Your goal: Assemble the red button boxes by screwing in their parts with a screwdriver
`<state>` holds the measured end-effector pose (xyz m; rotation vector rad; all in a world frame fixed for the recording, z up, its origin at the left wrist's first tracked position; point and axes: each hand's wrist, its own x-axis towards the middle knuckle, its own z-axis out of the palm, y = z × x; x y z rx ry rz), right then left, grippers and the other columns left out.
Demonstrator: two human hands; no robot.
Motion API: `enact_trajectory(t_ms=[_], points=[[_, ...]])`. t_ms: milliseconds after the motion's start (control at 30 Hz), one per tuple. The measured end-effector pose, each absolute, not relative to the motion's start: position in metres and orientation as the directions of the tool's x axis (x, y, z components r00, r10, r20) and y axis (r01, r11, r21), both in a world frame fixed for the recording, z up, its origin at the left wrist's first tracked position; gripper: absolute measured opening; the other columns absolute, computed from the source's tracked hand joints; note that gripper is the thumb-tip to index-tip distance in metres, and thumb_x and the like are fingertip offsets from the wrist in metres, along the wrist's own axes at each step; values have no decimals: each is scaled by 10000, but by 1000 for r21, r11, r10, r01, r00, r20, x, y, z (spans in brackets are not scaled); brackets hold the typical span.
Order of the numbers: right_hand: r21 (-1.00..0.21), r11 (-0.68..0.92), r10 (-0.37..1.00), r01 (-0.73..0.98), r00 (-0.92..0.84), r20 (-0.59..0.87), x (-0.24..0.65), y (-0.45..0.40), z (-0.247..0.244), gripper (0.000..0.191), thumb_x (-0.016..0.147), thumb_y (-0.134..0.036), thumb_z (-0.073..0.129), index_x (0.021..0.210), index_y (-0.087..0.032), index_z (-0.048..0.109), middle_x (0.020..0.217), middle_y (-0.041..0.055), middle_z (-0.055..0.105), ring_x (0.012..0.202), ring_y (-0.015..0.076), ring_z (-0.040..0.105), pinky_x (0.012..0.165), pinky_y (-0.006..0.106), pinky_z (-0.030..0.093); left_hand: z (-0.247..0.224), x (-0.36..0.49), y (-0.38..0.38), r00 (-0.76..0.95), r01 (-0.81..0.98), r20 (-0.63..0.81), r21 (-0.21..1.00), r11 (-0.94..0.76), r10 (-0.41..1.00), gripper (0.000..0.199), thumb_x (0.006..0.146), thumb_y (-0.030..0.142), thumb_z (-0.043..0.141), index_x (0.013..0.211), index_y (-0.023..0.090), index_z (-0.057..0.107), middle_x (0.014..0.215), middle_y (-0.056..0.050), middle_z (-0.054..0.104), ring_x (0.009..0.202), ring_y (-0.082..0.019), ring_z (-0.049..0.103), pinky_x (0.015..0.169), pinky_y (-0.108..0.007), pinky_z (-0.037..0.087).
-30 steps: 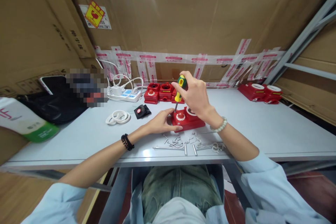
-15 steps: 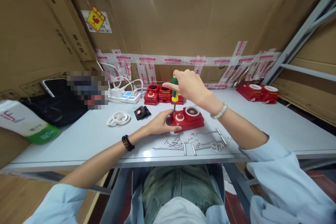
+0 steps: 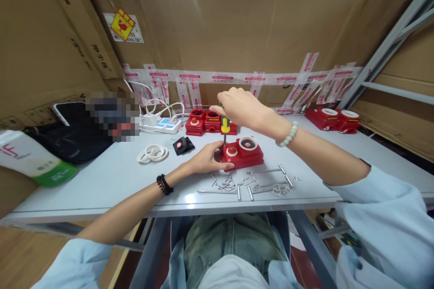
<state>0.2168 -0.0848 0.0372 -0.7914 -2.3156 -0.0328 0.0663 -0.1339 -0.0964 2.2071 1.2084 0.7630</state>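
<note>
A red housing [image 3: 242, 158] with a red knob and a white ring lies on the table. My left hand [image 3: 206, 157] grips its left end, thumb along the near side and fingers at the far corner. Above it, my right hand [image 3: 237, 104] is closed round the handle of a green and yellow screwdriver [image 3: 225, 125]. The screwdriver stands upright, its tip at the housing's far left corner. Just in front of the housing lie several small screws [image 3: 225, 184], metal rods [image 3: 266, 188] and small white hooked parts [image 3: 280, 189].
More red housings [image 3: 195, 123] stand behind, beside a white power strip [image 3: 166, 124] with cables. White rings [image 3: 154, 153] and a black packet [image 3: 183, 145] lie left. Two red housings [image 3: 334, 119] are at the back right. A white-green pouch [image 3: 37, 158] and black bag [image 3: 84, 144] are far left.
My right hand has turned on the screwdriver, now covering more of the green handle, and my right forearm and elbow have swung outward to the right. My left hand and the housing have stayed put.
</note>
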Motion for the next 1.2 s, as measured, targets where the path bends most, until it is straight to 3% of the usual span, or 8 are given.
enact_trajectory(t_ms=[67, 167, 367, 533, 700, 933, 1100, 1200], points=[[-107, 833, 527, 542, -721, 451, 217, -88, 43, 107, 814, -138, 669, 809, -197, 580, 764, 50, 596, 738, 203, 563, 694, 364, 436, -97, 66, -134, 453, 572, 234, 664, -482, 860, 450, 746, 501, 745, 964, 142, 585, 923, -60, 654, 801, -202, 580, 703, -307, 447], [-113, 857, 512, 503, -808, 291, 222, -98, 53, 217, 768, -94, 637, 950, -200, 585, 900, 45, 639, 759, 179, 546, 657, 321, 410, -97, 65, -134, 460, 569, 220, 671, -476, 860, 499, 744, 499, 750, 1053, 135, 603, 995, -90, 683, 840, -227, 613, 737, -332, 471], [-136, 818, 568, 560, -744, 352, 222, -104, 48, 90, 880, -177, 488, 892, -175, 577, 865, 78, 645, 811, 217, 556, 702, 354, 378, -92, 58, -127, 421, 458, 270, 761, -460, 866, 517, 890, 516, 578, 1285, 182, 568, 1360, -142, 596, 1205, -297, 580, 907, -377, 490], [-214, 812, 577, 543, -690, 437, 221, -94, 32, 146, 844, -130, 486, 970, -185, 535, 862, 60, 638, 723, 184, 522, 678, 342, 367, -92, 59, -111, 309, 403, 404, 764, -503, 861, 341, 907, 443, 567, 990, 157, 733, 1042, -103, 758, 980, -268, 686, 837, -350, 503], [-400, 797, 602, 453, -536, 592, 229, -89, 11, 171, 872, -270, 560, 1022, -204, 508, 821, 2, 595, 680, 145, 493, 678, 308, 380, -95, 65, -103, 227, 362, 462, 777, -515, 857, 290, 800, 430, 712, 779, 142, 729, 824, -82, 759, 814, -227, 688, 773, -315, 499], [-443, 802, 596, 400, -498, 630, 227, -89, 5, 232, 832, -295, 638, 1012, -202, 524, 800, -17, 585, 661, 126, 489, 677, 297, 377, -93, 65, -101, 146, 375, 449, 800, -469, 882, 348, 707, 469, 798, 699, 141, 680, 732, -54, 719, 688, -180, 633, 695, -303, 470], [-449, 797, 603, 403, -501, 621, 223, -87, 7, 224, 834, -274, 636, 1014, -203, 522, 738, -35, 561, 630, 125, 485, 659, 297, 377, -90, 59, -106, 326, 368, 425, 766, -528, 844, 287, 858, 428, 659, 936, 161, 730, 1032, -92, 756, 979, -244, 678, 857, -343, 488], [-464, 784, 620, 412, -480, 621, 225, -87, 6, 250, 823, -290, 646, 1022, -206, 520, 741, -34, 561, 630, 128, 486, 656, 301, 384, -90, 58, -106, 307, 365, 421, 776, -514, 854, 277, 849, 422, 670, 880, 155, 737, 949, -92, 766, 937, -245, 690, 850, -346, 490]])
